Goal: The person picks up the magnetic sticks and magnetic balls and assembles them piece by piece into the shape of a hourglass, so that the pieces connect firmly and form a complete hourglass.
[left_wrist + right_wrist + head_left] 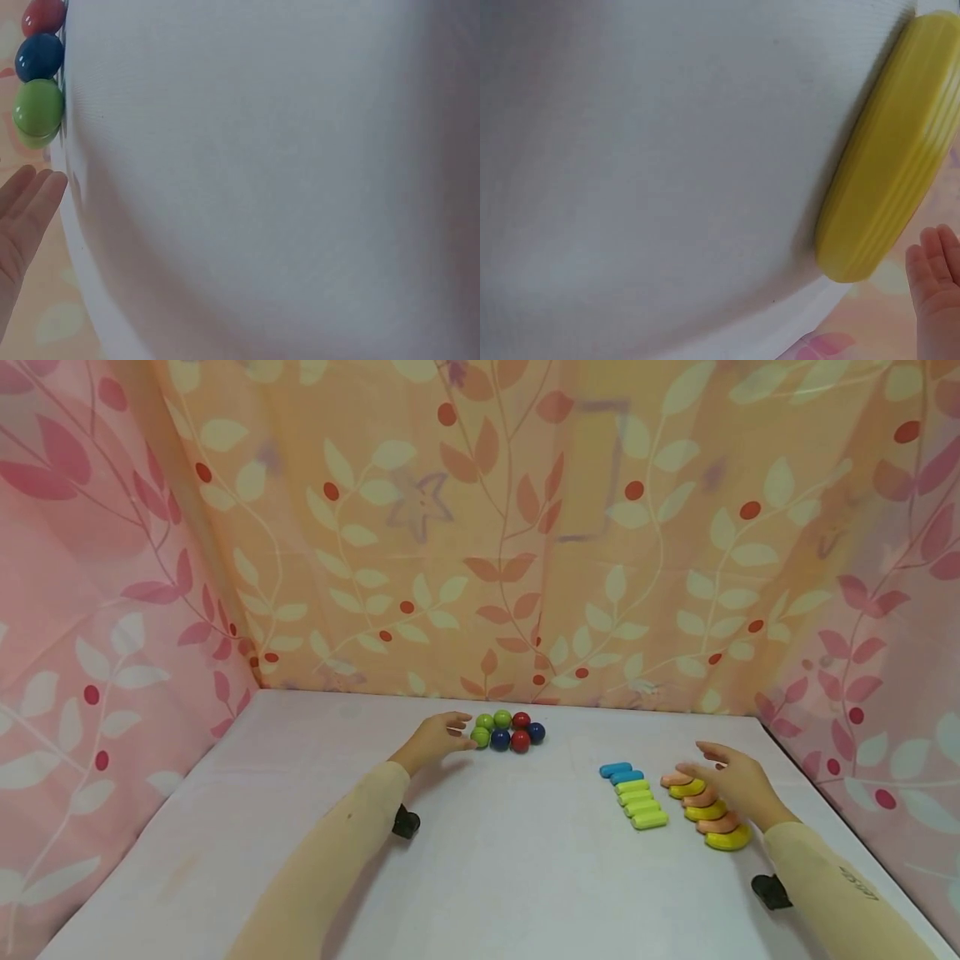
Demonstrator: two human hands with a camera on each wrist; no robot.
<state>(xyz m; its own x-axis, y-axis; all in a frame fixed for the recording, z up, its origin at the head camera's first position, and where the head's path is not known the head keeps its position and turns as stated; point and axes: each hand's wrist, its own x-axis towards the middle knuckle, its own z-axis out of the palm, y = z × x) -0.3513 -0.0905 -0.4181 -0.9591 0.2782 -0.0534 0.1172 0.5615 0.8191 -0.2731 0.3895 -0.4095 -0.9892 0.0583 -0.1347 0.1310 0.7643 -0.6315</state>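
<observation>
My left hand [437, 741] is held out with its fingers extended, just left of a cluster of small shiny balls. Nearest its fingertips is a green ball [480, 737], which also shows in the left wrist view above the hand [26, 217]; a small gap separates them there. Blue [500, 739] and red [520, 742] balls are in the same cluster. My right hand [738, 785], its fingers extended and holding nothing, is over the right side of a column of curved pieces, alternating orange [717, 823] and yellow [727, 837]. A yellow curved piece [889, 150] looms large in the right wrist view.
Between the hands lies a slanting row of short rounded sticks, two blue [616, 770] at the far end and several light green [645, 814] nearer. A white cloth covers the table [480, 868]. Patterned curtains [495, 527] stand behind it and at both sides.
</observation>
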